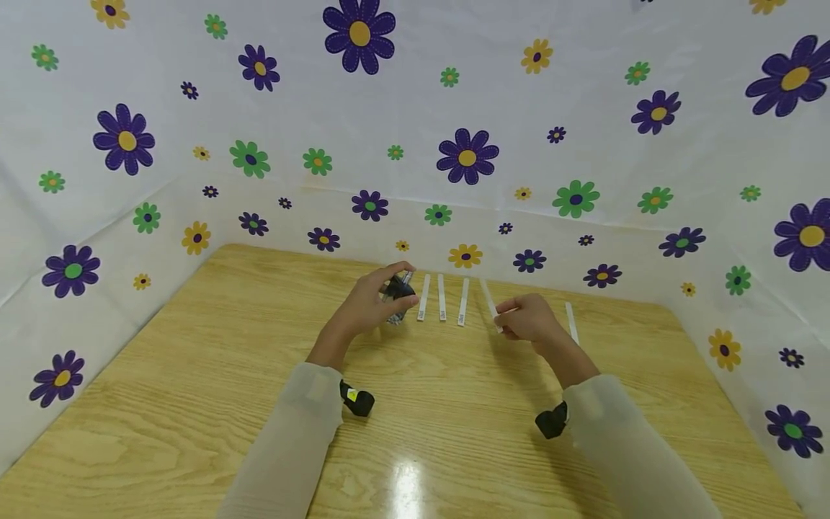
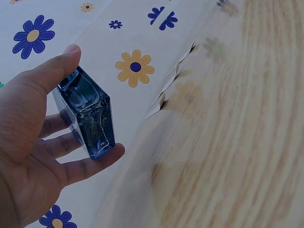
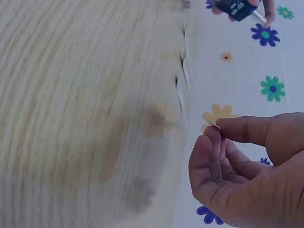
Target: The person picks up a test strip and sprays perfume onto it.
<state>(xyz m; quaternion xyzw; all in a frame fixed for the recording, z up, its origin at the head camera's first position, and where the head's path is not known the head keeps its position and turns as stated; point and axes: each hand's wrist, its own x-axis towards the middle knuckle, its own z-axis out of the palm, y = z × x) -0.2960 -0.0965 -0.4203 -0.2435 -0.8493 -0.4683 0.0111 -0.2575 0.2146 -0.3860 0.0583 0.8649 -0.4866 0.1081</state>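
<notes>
My left hand [image 1: 366, 303] grips a dark blue glass perfume bottle [image 2: 88, 114] between thumb and fingers, above the far part of the table. A silvery nozzle shows at the bottle's top in the head view. Between thumb and forefinger, my right hand [image 1: 528, 317] pinches a white paper test strip [image 1: 489, 297] near its lower end. From the right wrist, that strip [image 3: 213, 124] appears almost edge-on. Three similar strips, a left one [image 1: 424, 297], a middle one [image 1: 442, 297] and a right one [image 1: 463, 301], lie side by side between the hands, small print at their near ends.
Another white strip [image 1: 570, 321] lies right of my right hand, its near end hidden behind the wrist. The wood-grain table [image 1: 415, 404] ends at a white flowered cloth [image 1: 415, 108] that rises at the back and both sides.
</notes>
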